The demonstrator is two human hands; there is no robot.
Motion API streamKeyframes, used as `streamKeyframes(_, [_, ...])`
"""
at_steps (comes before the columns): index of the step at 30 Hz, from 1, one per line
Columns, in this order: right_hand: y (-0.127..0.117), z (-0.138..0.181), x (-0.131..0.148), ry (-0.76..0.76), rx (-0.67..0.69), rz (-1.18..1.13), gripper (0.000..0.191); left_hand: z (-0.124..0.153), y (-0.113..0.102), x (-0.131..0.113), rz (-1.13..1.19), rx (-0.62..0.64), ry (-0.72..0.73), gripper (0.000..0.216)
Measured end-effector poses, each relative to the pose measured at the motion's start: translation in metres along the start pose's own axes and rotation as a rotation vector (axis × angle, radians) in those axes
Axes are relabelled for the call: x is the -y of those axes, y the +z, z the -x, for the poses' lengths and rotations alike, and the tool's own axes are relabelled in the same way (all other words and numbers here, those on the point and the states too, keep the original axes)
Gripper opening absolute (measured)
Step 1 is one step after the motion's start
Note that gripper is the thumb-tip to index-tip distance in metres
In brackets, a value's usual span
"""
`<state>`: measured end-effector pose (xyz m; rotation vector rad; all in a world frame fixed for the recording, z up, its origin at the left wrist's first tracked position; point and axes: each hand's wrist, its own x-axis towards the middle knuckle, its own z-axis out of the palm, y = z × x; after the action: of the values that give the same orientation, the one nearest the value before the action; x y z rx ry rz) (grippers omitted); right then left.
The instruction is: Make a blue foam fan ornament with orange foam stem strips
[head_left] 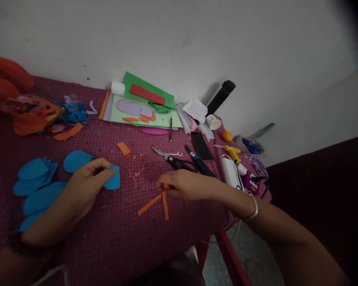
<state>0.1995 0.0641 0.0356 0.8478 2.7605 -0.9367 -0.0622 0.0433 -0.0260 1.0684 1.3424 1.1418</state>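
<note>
My left hand (91, 178) is closed, pinching a small blue paper-like piece (112, 180) between thumb and fingers above the cloth. Blue cut-out petals (44, 198) lie under and to the left of that wrist, with another blue petal (77, 159) just behind the hand. My right hand (180, 183) is closed low over the cloth, a bit of orange piece (166, 186) showing at its fingertips. Two narrow orange strips (149, 205) fan out on the cloth just below those fingers. Orange scraps (135, 172) are scattered between both hands.
Scissors (174, 159), a cutter (199, 161) and a phone (201, 146) lie beyond my right hand. Coloured sheets (149, 111) and a pencil (171, 129) are near the wall. A yellow glue gun (232, 153) and white power bank (231, 171) are right; scraps (47, 113) pile left.
</note>
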Motion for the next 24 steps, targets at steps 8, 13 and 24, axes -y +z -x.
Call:
streamKeyframes(8, [0.009, -0.009, 0.015, -0.070, 0.169, 0.200, 0.016, 0.001, 0.002, -0.003, 0.014, 0.018, -0.012, 0.023])
streamKeyframes(13, [0.013, -0.012, 0.012, -0.080, 0.195, 0.182, 0.013, 0.000, 0.003, -0.005, -0.025, 0.012, 0.007, 0.024])
streamKeyframes(24, [-0.031, -0.097, -0.012, 0.190, -0.172, 0.119, 0.006, 0.000, 0.004, -0.006, 0.184, -0.099, -0.005, 0.017])
